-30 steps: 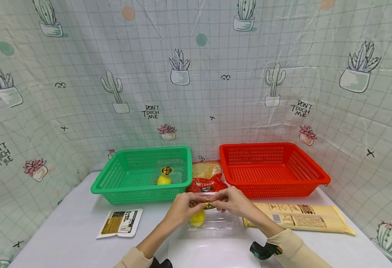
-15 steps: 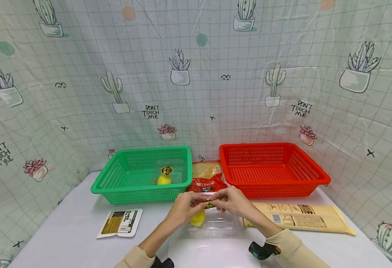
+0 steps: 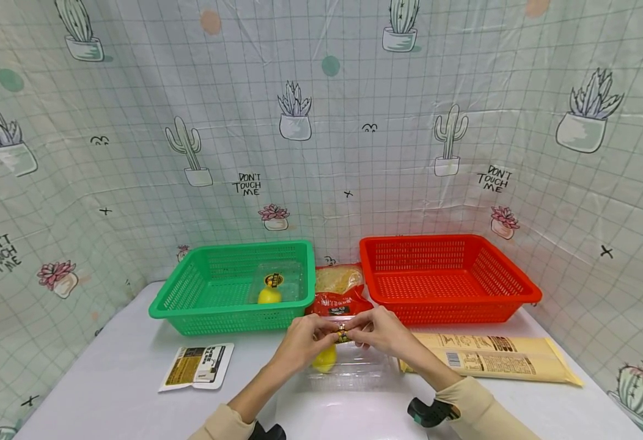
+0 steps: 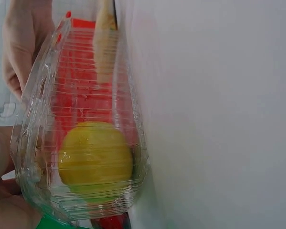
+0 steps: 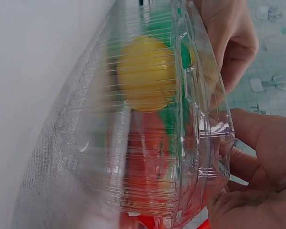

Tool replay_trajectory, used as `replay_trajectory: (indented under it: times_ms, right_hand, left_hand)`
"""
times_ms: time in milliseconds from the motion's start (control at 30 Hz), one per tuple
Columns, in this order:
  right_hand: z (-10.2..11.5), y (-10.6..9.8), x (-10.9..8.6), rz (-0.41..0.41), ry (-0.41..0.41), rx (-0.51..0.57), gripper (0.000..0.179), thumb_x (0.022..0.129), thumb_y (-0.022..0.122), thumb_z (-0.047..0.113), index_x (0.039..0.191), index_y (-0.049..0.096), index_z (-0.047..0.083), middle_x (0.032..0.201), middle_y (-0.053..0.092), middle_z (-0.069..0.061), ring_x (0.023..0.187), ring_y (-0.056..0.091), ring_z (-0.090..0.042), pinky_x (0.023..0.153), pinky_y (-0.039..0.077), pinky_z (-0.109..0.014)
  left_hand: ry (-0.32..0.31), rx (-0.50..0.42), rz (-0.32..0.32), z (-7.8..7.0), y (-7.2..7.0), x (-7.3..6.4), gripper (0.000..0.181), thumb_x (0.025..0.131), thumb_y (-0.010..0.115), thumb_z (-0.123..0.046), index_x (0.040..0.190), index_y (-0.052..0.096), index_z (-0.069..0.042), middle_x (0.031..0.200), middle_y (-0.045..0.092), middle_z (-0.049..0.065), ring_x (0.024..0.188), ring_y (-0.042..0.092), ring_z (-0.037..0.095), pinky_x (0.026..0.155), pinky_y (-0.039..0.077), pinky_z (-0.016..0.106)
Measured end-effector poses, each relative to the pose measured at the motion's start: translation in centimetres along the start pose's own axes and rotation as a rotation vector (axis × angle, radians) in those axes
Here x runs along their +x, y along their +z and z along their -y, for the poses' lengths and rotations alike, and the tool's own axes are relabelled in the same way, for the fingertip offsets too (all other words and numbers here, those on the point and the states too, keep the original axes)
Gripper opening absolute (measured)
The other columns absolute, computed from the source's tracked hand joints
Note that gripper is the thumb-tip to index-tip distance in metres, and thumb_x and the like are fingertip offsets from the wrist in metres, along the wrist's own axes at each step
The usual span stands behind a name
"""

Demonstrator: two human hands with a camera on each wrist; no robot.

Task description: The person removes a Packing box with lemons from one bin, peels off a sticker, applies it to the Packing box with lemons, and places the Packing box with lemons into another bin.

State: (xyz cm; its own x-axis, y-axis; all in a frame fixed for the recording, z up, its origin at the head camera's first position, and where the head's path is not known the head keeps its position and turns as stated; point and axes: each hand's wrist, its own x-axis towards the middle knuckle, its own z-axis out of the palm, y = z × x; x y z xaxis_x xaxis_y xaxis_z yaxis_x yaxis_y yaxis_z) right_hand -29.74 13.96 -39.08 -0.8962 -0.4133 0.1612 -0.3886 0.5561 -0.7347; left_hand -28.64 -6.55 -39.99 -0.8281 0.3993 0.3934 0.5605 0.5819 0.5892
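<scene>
A clear plastic clamshell box (image 3: 354, 366) with a round yellow fruit (image 4: 95, 160) inside stands on the white table before me. Over its lid, my left hand (image 3: 301, 340) and right hand (image 3: 380, 330) meet from either side. Their fingertips pinch a small black-and-yellow sticker (image 3: 343, 335), which the fingers partly cover. In the right wrist view, the right hand (image 5: 262, 167) is close behind the ribbed clear wall of the box, and the yellow fruit (image 5: 148, 74) shows through it.
Behind stand a green basket (image 3: 233, 321), holding another clear box (image 3: 291, 282) with a yellow fruit, and a red basket (image 3: 453, 313). Between them lies a red food packet (image 3: 340, 299). A flat pouch (image 3: 197, 366) lies left; a long yellow packet (image 3: 497, 356) lies right.
Both hands stay almost in place over the box. Between the fingertips, the sticker looks narrower and more bent than a second ago. The other things have not moved.
</scene>
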Motion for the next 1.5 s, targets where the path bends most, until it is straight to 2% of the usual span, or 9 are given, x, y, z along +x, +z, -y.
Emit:
replay_trajectory:
  times_ms: [100, 267, 500, 833, 1033, 1200, 1367, 1500]
  right_hand:
    - [0.1, 0.1, -0.1, -0.007, -0.001, -0.008, 0.013, 0.088, 0.071, 0.012, 0.097, 0.075, 0.004, 0.073, 0.068, -0.001, 0.058, 0.058, -0.009, 0.053, 0.052, -0.023]
    - [0.2, 0.3, -0.2, -0.020, 0.000, -0.014, 0.013, 0.086, 0.072, 0.011, 0.096, 0.075, 0.004, 0.070, 0.067, 0.001, 0.055, 0.057, -0.008, 0.049, 0.047, -0.020]
    - [0.6, 0.3, -0.2, -0.032, -0.009, -0.018, 0.017, 0.084, 0.076, 0.012, 0.097, 0.075, 0.002, 0.070, 0.066, 0.001, 0.053, 0.056, -0.004, 0.047, 0.045, -0.019]
    - [0.6, 0.4, -0.1, -0.041, -0.044, -0.044, 0.021, 0.079, 0.081, 0.014, 0.094, 0.074, 0.001, 0.070, 0.065, 0.000, 0.055, 0.055, -0.005, 0.050, 0.047, -0.019]
    - [0.5, 0.6, 0.0, -0.049, -0.046, -0.080, 0.028, 0.075, 0.085, 0.022, 0.092, 0.074, 0.004, 0.070, 0.064, 0.003, 0.059, 0.056, -0.009, 0.051, 0.046, -0.018]
    - [0.7, 0.4, 0.0, -0.045, -0.039, -0.093, 0.029, 0.075, 0.086, 0.021, 0.095, 0.075, 0.003, 0.073, 0.065, 0.002, 0.063, 0.058, -0.013, 0.052, 0.048, -0.019]
    - [0.9, 0.1, -0.2, -0.052, 0.003, -0.130, 0.025, 0.076, 0.084, 0.017, 0.097, 0.076, 0.007, 0.079, 0.066, 0.001, 0.069, 0.056, -0.012, 0.054, 0.049, -0.021]
    - [1.1, 0.0, -0.4, -0.107, 0.047, -0.191, 0.033, 0.074, 0.085, 0.018, 0.104, 0.074, 0.008, 0.092, 0.067, -0.001, 0.082, 0.056, -0.014, 0.066, 0.051, -0.025]
  left_hand:
    - [0.004, 0.010, 0.001, 0.0, 0.0, 0.0, 0.014, 0.089, 0.071, -0.012, 0.099, 0.077, -0.005, 0.102, 0.075, 0.009, 0.072, 0.056, 0.005, 0.062, 0.046, 0.016]
    - [0.010, 0.013, -0.002, 0.0, 0.0, -0.1, 0.014, 0.088, 0.072, -0.012, 0.098, 0.077, -0.004, 0.099, 0.074, 0.008, 0.071, 0.056, 0.004, 0.063, 0.046, 0.015]
    - [0.019, 0.028, -0.012, -0.1, 0.1, -0.2, 0.013, 0.087, 0.073, -0.012, 0.098, 0.078, -0.006, 0.080, 0.066, 0.000, 0.069, 0.052, 0.001, 0.063, 0.044, 0.015]
    - [0.026, 0.023, 0.001, 0.0, 0.1, 0.0, 0.015, 0.084, 0.076, -0.011, 0.098, 0.077, -0.005, 0.074, 0.063, -0.001, 0.068, 0.052, 0.003, 0.060, 0.044, 0.015]
    - [0.027, 0.013, 0.016, 0.0, 0.1, -0.1, 0.020, 0.082, 0.079, -0.014, 0.099, 0.077, -0.004, 0.074, 0.063, -0.001, 0.068, 0.053, 0.005, 0.059, 0.046, 0.015]
    - [0.002, 0.092, 0.000, -0.2, -0.3, -0.4, 0.024, 0.082, 0.080, -0.021, 0.100, 0.077, -0.006, 0.078, 0.062, 0.000, 0.071, 0.051, 0.006, 0.067, 0.039, 0.020]
    - [-0.017, 0.153, -0.024, -0.5, -0.6, -0.7, 0.024, 0.083, 0.079, -0.023, 0.101, 0.077, -0.006, 0.080, 0.060, 0.000, 0.072, 0.050, 0.008, 0.068, 0.035, 0.021]
    - [-0.025, 0.210, -0.054, -0.7, -0.5, -0.8, 0.025, 0.082, 0.079, -0.025, 0.100, 0.078, -0.008, 0.085, 0.061, 0.000, 0.073, 0.053, 0.010, 0.066, 0.036, 0.021]
